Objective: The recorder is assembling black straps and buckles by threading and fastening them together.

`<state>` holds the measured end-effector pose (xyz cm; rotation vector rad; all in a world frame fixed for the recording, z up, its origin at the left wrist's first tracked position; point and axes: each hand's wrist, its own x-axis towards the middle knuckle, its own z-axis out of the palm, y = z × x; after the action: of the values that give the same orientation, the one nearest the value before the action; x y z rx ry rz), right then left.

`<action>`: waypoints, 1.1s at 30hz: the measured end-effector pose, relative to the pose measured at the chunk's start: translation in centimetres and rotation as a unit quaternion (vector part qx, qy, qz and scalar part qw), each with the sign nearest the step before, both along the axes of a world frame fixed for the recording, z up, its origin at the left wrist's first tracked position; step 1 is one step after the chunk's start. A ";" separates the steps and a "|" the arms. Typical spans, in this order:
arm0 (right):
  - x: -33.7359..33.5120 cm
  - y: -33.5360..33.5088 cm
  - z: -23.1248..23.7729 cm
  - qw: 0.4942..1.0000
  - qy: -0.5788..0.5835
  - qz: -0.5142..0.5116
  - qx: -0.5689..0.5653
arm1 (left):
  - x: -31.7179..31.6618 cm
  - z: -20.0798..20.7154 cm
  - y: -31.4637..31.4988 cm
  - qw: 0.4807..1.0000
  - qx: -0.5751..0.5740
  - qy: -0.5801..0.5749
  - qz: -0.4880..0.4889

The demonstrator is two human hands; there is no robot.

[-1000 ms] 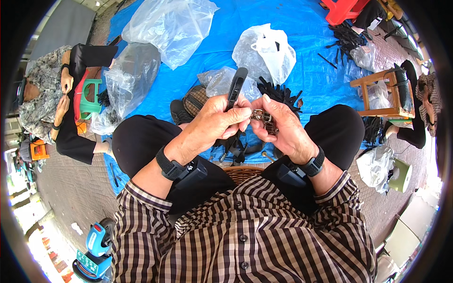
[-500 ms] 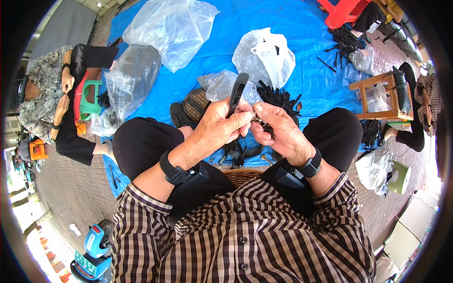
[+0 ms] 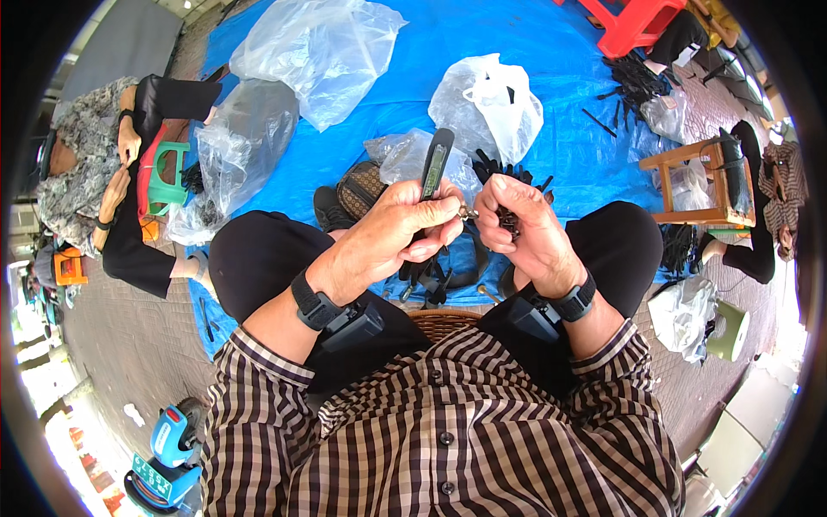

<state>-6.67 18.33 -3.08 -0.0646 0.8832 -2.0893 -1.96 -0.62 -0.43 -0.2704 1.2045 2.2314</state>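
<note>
My left hand [image 3: 398,226] grips a flat black strip [image 3: 438,159] with a rounded end, which points up and away above the fist. Its thumb and forefinger pinch toward a small shiny metal piece [image 3: 466,212] between my two hands. Curled fingers of my right hand [image 3: 527,226] hold a cluster of small dark pieces [image 3: 508,222], partly hidden in the palm. The right fingertips are beside the metal piece; whether they touch it I cannot tell. Below the hands, more black strips [image 3: 431,280] lie between my knees, near the rim of a wicker basket [image 3: 444,320].
A blue tarp [image 3: 413,52] carries clear plastic bags [image 3: 319,56], a white bag [image 3: 504,99], a patterned brown bag [image 3: 357,191] and piles of black strips [image 3: 637,82]. A co-worker sits by a green stool [image 3: 165,177] at left. A wooden stool [image 3: 706,185] stands at right.
My right hand has turned and moved slightly right, its fingers curling more upright. The strip in my left hand has rotated to show its broader face. A small metal piece now shows between the hands.
</note>
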 end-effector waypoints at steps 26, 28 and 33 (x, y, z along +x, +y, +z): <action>1.5 -0.8 2.0 0.966 0.230 -0.011 0.115 | 0.4 0.0 0.1 0.999 -0.006 0.046 0.001; 1.5 -0.7 2.0 0.965 0.230 -0.008 0.123 | 0.3 0.1 0.0 0.999 -0.024 0.045 0.007; 0.8 0.1 2.3 0.937 0.306 0.017 0.169 | 0.3 0.2 0.0 0.998 -0.016 0.054 -0.012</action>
<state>-5.88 18.44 -0.77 -0.5678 1.5891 -1.8699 -1.64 -0.63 -0.25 -0.1488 1.2940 2.2334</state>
